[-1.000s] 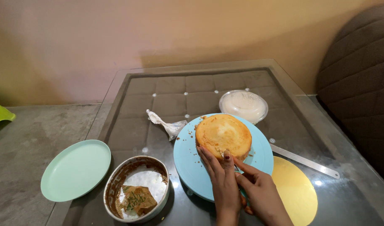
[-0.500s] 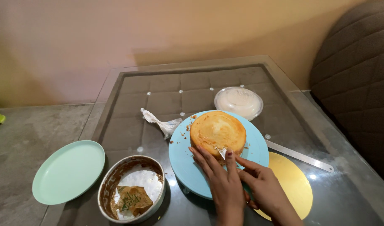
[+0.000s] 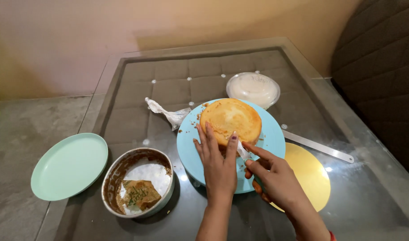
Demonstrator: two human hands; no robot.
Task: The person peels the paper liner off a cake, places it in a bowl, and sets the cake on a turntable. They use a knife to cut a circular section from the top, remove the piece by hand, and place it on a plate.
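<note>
Golden sponge cake (image 3: 231, 119) sits on blue turntable (image 3: 271, 138), out of its tin (image 3: 137, 183) at 8 o'clock. Left hand (image 3: 218, 163) flat on cake's edge, right hand (image 3: 273, 178) pinching knife (image 3: 243, 151) w/ blade in the side; slicing barely begun imo.

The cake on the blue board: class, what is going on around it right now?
A person works at a glass-topped table. Their left hand lies flat against the near side of a round golden cake on a light blue round board. Their right hand holds a small blade-like tool at the cake's lower edge. Nearby are a used baking tin with paper lining, a mint green plate, a gold cake board, a white bowl and a long metal spatula.
</note>
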